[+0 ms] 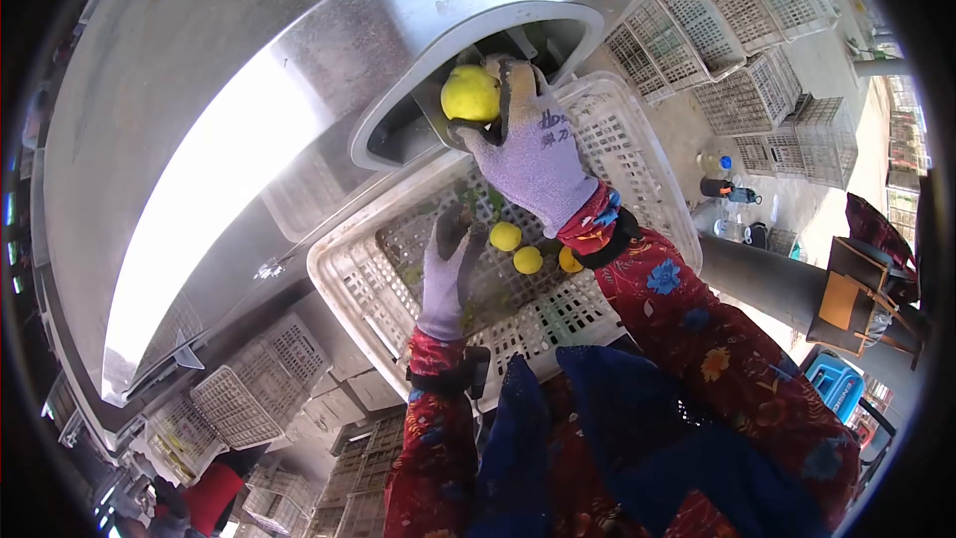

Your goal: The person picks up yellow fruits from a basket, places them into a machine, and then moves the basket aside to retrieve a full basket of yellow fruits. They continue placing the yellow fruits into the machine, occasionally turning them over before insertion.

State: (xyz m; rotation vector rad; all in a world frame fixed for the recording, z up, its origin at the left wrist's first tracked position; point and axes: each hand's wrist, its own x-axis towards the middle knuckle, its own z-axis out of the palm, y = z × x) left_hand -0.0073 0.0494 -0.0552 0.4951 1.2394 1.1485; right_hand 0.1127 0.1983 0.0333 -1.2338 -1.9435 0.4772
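My right hand (538, 154), in a pale lilac work glove with dark coated fingers, is closed round a round yellow fruit (469, 95), citrus-like, at the mouth of a metal chute (370, 144). Below it stands a white plastic crate (344, 274) with a slotted bottom. Two smaller yellow fruits (516, 248) lie in the crate, and an orange-yellow one (570, 259) shows partly beside my right cuff. My left hand (443, 274), gloved likewise, hangs over the crate's left part with thumb and fingers apart and nothing visible between them. Green leaves (483, 201) lie near its fingertips.
A large shiny metal machine housing (329, 50) curves above the crate. Stacked white crates (687, 25) stand at the upper right, more crates (261, 389) at the lower left. Bottles (729, 189) are on the floor at right, near a blue plastic stool (835, 386).
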